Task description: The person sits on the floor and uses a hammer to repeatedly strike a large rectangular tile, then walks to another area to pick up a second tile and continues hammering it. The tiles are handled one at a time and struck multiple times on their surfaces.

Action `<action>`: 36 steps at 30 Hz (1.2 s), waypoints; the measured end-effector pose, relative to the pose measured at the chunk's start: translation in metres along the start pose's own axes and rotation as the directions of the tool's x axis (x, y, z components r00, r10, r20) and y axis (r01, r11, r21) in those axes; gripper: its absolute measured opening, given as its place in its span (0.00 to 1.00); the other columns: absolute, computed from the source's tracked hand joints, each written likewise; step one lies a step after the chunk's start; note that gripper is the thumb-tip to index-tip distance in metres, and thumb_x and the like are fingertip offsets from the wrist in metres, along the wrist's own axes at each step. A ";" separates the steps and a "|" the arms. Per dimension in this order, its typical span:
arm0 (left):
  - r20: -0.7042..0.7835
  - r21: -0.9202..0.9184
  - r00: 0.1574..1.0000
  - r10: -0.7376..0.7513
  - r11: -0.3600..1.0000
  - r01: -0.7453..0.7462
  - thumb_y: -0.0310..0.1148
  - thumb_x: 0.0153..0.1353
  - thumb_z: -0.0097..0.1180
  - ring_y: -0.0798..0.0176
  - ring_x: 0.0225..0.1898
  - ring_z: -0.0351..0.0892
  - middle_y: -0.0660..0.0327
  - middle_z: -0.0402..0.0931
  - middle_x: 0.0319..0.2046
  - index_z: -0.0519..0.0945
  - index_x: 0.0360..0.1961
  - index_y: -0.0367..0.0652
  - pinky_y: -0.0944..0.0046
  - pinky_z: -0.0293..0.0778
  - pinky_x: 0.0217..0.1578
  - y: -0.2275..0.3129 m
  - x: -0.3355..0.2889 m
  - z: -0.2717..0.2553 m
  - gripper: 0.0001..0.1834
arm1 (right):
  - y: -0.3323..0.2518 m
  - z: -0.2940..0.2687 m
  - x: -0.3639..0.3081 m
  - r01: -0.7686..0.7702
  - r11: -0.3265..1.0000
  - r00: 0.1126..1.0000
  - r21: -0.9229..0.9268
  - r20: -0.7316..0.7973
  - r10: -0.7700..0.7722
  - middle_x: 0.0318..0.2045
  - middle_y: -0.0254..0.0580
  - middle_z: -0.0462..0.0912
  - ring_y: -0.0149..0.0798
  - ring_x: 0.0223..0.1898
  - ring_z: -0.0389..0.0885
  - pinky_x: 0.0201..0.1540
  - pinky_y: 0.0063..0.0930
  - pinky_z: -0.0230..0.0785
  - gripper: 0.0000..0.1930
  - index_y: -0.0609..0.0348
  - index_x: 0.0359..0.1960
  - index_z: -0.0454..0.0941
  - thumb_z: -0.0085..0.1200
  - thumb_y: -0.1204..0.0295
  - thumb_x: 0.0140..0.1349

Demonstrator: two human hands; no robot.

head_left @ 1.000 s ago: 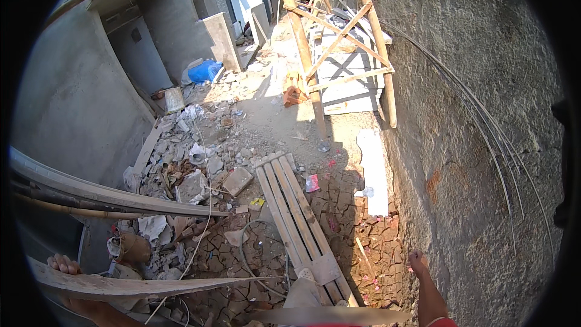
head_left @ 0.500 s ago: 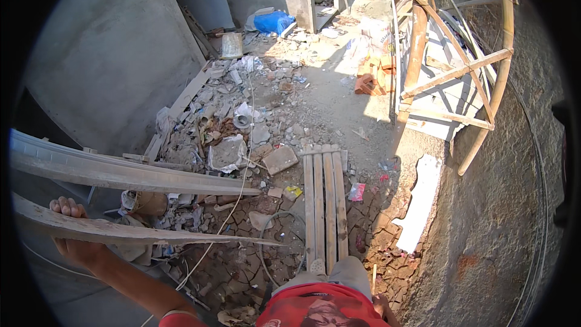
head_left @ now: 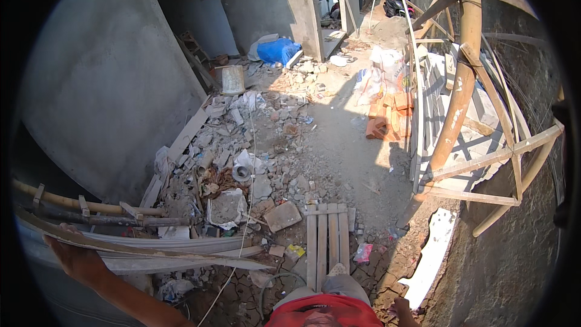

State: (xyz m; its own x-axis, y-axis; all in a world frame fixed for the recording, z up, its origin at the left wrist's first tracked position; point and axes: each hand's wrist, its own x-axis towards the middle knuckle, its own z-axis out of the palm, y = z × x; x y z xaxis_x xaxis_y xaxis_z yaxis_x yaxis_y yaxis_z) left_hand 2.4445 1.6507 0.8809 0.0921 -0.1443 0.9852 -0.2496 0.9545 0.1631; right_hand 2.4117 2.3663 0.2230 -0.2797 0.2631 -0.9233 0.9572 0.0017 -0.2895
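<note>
At the left, my left hand point(head_left: 71, 248) is closed round the edge of a long, thin, grey-brown board point(head_left: 139, 249), its fingers partly hidden by it. The board slants from the left rim toward my legs. Just beneath and beside it lie long, pale, ribbed strips point(head_left: 175, 261). My right hand point(head_left: 402, 307) hangs low beside my right leg, near a jagged white sheet point(head_left: 431, 257) on the ground. Its fingers are too small and dark to make out. A slatted wooden walkway point(head_left: 327, 236) runs under my feet.
Rubble point(head_left: 278, 139) spreads along the left wall, with a whitish bucket point(head_left: 232, 80) and blue tarp point(head_left: 279, 51) behind. Orange bricks point(head_left: 387, 115) stand ahead right. A bamboo and timber frame point(head_left: 463, 85) leans by the right wall. A thin cord point(head_left: 251, 163) crosses the rubble.
My view has tilted upward, so the ground ahead sits lower in the picture. The board in my left hand now overlaps the pale strips. More of my right hand shows.
</note>
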 end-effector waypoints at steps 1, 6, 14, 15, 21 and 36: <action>0.028 -0.100 0.989 -0.146 0.984 0.148 0.35 0.75 0.46 0.65 0.43 0.74 0.57 0.73 0.41 0.66 0.63 0.34 0.68 0.74 0.46 0.002 0.006 0.016 0.22 | -0.045 0.011 0.002 0.061 0.998 0.998 0.003 -0.025 -0.061 0.25 0.44 0.74 0.42 0.19 0.77 0.17 0.34 0.71 0.11 0.61 0.42 0.75 0.48 0.65 0.71; 0.191 -0.580 0.864 -0.466 0.657 0.483 0.43 0.75 0.45 0.63 0.49 0.73 0.54 0.73 0.47 0.67 0.63 0.40 0.65 0.71 0.49 -0.003 0.020 0.090 0.23 | -0.261 0.074 -0.005 0.557 0.830 0.820 0.005 0.153 -0.551 0.31 0.43 0.77 0.37 0.22 0.79 0.21 0.30 0.74 0.12 0.63 0.45 0.73 0.51 0.66 0.68; 0.456 -0.768 0.818 -0.350 0.309 0.561 0.40 0.74 0.44 0.62 0.34 0.68 0.55 0.66 0.34 0.69 0.42 0.35 0.63 0.72 0.40 -0.027 0.003 0.222 0.15 | -0.433 0.156 0.034 0.554 0.832 0.798 0.017 0.272 -0.537 0.27 0.39 0.77 0.33 0.22 0.78 0.21 0.28 0.73 0.10 0.61 0.38 0.73 0.50 0.66 0.68; 0.494 -0.786 0.817 -0.297 0.249 0.566 0.37 0.73 0.44 0.63 0.33 0.69 0.57 0.66 0.33 0.69 0.41 0.37 0.65 0.72 0.38 -0.032 -0.002 0.241 0.12 | -0.435 0.162 0.042 0.562 0.826 0.809 -0.038 0.237 -0.539 0.23 0.36 0.74 0.32 0.19 0.74 0.18 0.29 0.69 0.07 0.59 0.36 0.73 0.47 0.69 0.68; 0.382 -0.779 0.789 -0.481 0.291 0.555 0.43 0.73 0.49 0.64 0.33 0.71 0.58 0.67 0.32 0.70 0.40 0.37 0.68 0.74 0.38 -0.045 -0.015 0.363 0.17 | -0.463 0.183 0.056 0.149 0.975 0.973 -0.163 0.201 -0.116 0.29 0.40 0.80 0.40 0.23 0.82 0.19 0.36 0.75 0.09 0.56 0.41 0.75 0.52 0.66 0.64; 0.561 -0.723 0.778 -0.282 0.290 0.627 0.40 0.70 0.51 0.64 0.36 0.70 0.59 0.68 0.34 0.71 0.43 0.36 0.68 0.70 0.40 -0.023 -0.034 0.682 0.15 | -0.726 0.282 0.193 0.469 0.779 0.874 -0.416 0.348 -0.340 0.24 0.45 0.80 0.43 0.26 0.83 0.26 0.40 0.76 0.08 0.57 0.30 0.77 0.52 0.67 0.63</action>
State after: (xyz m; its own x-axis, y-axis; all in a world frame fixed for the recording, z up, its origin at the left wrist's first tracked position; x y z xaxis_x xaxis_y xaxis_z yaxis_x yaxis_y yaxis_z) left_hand 1.7898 1.4552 0.8788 -0.3984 -0.5283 0.7498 0.6823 0.3756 0.6272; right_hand 1.6422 2.1439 0.1838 -0.5955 -0.1068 -0.7962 0.6459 0.5256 -0.5536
